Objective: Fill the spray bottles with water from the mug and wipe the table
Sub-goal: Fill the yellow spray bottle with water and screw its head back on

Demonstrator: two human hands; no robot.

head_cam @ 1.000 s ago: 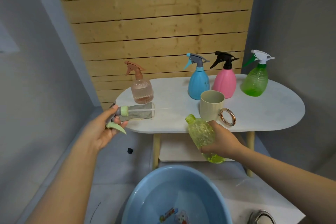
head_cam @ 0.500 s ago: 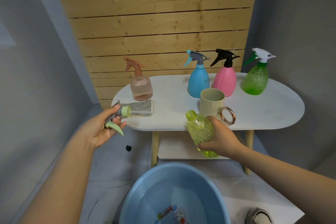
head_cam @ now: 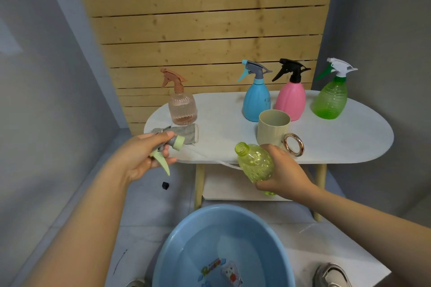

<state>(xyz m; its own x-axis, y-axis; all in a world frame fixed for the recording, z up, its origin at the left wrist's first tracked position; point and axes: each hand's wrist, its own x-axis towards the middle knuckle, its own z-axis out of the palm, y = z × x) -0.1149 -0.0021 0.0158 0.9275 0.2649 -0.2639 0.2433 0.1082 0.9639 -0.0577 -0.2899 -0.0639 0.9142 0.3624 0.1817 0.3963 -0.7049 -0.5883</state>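
Observation:
My right hand [head_cam: 283, 175] grips a yellow-green bottle [head_cam: 255, 162] with its neck open, tilted up and to the left, just in front of the table edge. My left hand [head_cam: 142, 158] holds the bottle's unscrewed spray head [head_cam: 169, 148], light green and grey, its thin white tube trailing right toward the bottle. A cream mug [head_cam: 274, 130] with a gold ring handle stands on the white oval table [head_cam: 338, 144] right behind the bottle. A grey cloth [head_cam: 187, 136] lies at the table's left edge, behind the spray head.
A pink-clear spray bottle [head_cam: 182, 106] stands at the table's left; blue [head_cam: 256, 100], pink [head_cam: 290, 99] and green [head_cam: 330, 100] spray bottles line the back right. A blue basin [head_cam: 184, 249] holding water sits on the floor below. A shoe [head_cam: 331, 275] shows at the bottom right.
My left hand has brought the spray head rightward and a little up, closer to the bottle. The bottle in my right hand has risen slightly toward the mug.

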